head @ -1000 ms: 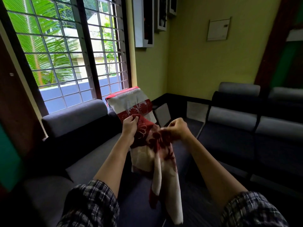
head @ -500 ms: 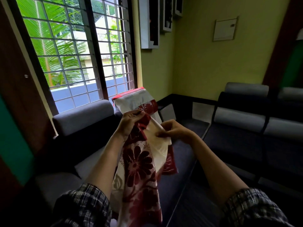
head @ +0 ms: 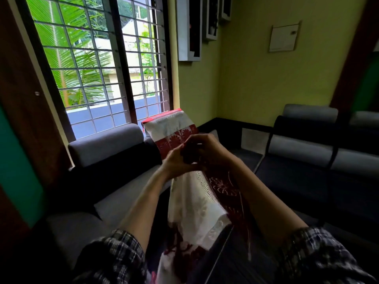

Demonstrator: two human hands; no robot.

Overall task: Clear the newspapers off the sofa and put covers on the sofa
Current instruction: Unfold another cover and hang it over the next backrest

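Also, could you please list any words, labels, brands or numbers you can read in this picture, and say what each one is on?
No legible text anywhere in this view.
wall panel: one small dark mark, too small and blurred to read.
draped cover: floral pattern only, no writing.
held cover: floral pattern only, no writing.

Dark plaid shirt, white checks, is worn: left sleeve (head: 110, 257) and right sleeve (head: 313, 255) cut off above bare forearms.
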